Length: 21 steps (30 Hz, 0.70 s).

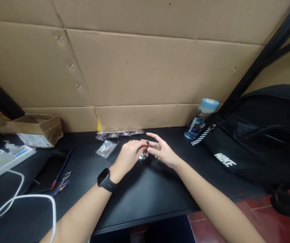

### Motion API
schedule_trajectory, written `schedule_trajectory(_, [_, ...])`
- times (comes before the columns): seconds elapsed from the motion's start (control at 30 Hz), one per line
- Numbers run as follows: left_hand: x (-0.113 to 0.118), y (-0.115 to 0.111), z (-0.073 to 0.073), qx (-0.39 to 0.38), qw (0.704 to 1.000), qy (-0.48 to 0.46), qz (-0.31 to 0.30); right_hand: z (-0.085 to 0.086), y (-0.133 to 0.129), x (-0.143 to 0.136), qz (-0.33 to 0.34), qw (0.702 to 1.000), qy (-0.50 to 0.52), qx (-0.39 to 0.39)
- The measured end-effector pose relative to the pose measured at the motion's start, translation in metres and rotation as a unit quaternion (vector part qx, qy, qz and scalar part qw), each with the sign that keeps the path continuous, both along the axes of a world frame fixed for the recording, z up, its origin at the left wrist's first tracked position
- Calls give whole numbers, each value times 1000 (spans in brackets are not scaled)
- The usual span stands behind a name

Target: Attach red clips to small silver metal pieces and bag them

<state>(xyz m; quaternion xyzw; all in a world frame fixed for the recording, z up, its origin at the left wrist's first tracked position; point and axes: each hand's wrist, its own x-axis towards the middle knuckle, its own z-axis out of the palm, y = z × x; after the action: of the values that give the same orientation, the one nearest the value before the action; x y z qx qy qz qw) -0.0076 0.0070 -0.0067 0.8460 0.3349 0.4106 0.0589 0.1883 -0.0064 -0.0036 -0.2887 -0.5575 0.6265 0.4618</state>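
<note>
Near the middle of the black table, my left hand (130, 153) is closed round a small red and black item (143, 146), whose details are too small to tell. My right hand (161, 148) meets it from the right, thumb and a finger pinched at the item's right end, with the index finger raised. Just under my left fingertips shows a shiny round metal piece (143, 156). A second shiny piece (157, 158) is partly hidden beneath my right hand. Left of my hands lies a clear plastic bag (106, 149).
Packaged items (121, 133) lie along the cardboard wall. An open cardboard box (40, 130), a dark tablet (50, 168), keys (66, 177) and a white cable (52, 209) are at the left. At the right stand a blue-capped bottle (198, 119) and a black bag (256, 145).
</note>
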Motion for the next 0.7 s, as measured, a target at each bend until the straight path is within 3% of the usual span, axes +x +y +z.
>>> schedule_trajectory(0.23, [-4, 2, -1, 29, 999, 19, 1, 1, -1, 0, 20, 1000, 5, -4])
schedule_trajectory(0.47, [-5, -2, 10, 86, 991, 99, -17, 1, -1, 1, 33, 999, 4, -4])
schedule_trajectory(0.7, [-6, -2, 9, 85, 994, 61, -33, 3, -2, 1, 22, 1000, -3, -17])
